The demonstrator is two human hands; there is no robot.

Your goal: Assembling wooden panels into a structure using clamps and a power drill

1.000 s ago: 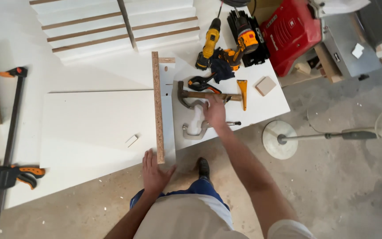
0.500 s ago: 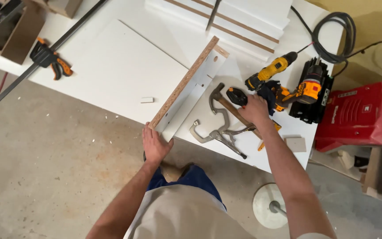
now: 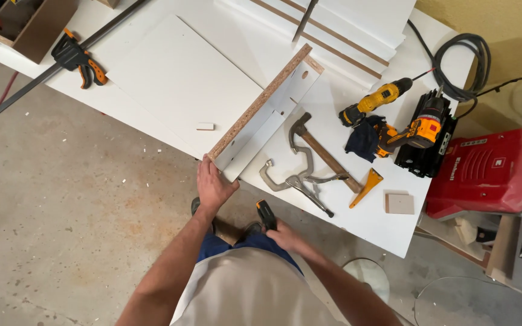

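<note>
**What I have on**

My arms are bare from the wrists up past the elbows, with no sleeves showing on either side. My left hand (image 3: 214, 186) and right hand (image 3: 285, 234) wear no gloves, rings or watch. I wear a pale, off-white top over my chest and blue trousers below it. A dark shoe shows beneath, near the floor.

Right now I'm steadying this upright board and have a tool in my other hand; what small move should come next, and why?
Probably bring the right hand up with the black-handled tool to the upright chipboard panel. The left hand already grips its near end, standing it on edge on the white table, while the tool sits low by the waist, away from the work.
</note>
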